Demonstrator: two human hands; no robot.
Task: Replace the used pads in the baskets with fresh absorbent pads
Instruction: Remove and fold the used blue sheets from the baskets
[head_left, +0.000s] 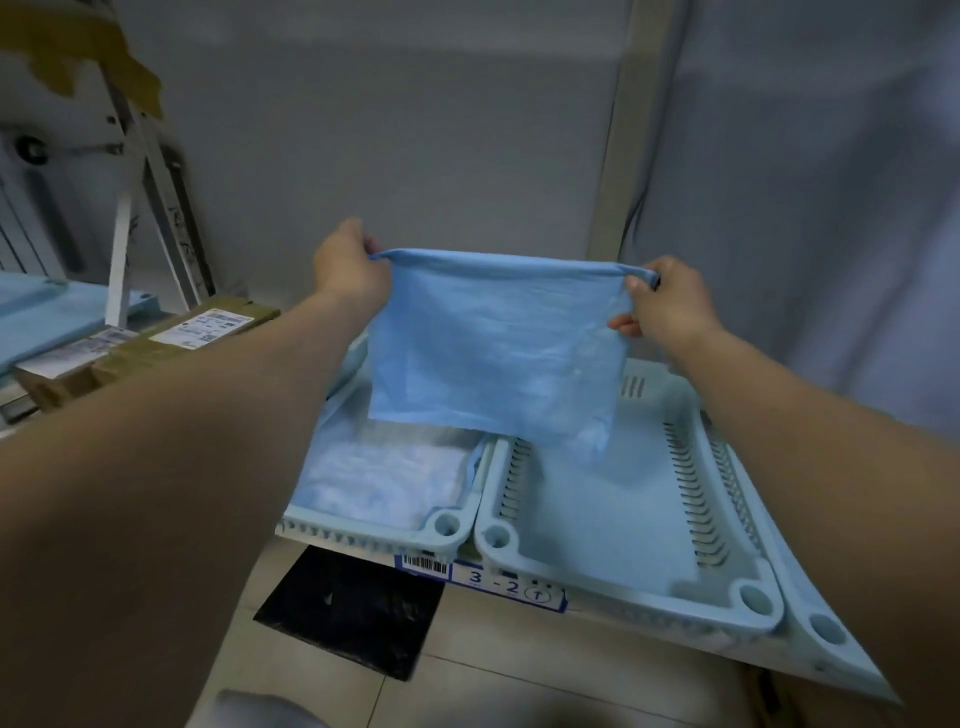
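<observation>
Both hands are raised at mid-frame, stretching a blue absorbent pad (493, 348) between them. The left hand (349, 265) pinches the pad's upper left corner, fingers curled over the rolled top edge; the right hand (662, 306) pinches the upper right corner between thumb and fingers. The pad hangs as a sheet — its lower edge dangles just above the divide between two pale blue plastic baskets.

Left basket (363, 532), lower centre of frame: already lined with a pad (384, 478), crinkled, whitish-blue, lying flat on the bottom. Whether this liner is fresh or used cannot be told from its look.

Right basket (748, 603), lower right: bottom appears bare, slotted walls exposed, no pad inside.

Judgement: roughly mid-task. The held pad looks clean and unfolded, so it is probably a fresh one headed for the right basket. Left to do — lower it, spread it flat, tuck corners. A third basket rim (831, 631) shows at far right; its contents are not visible.
</observation>
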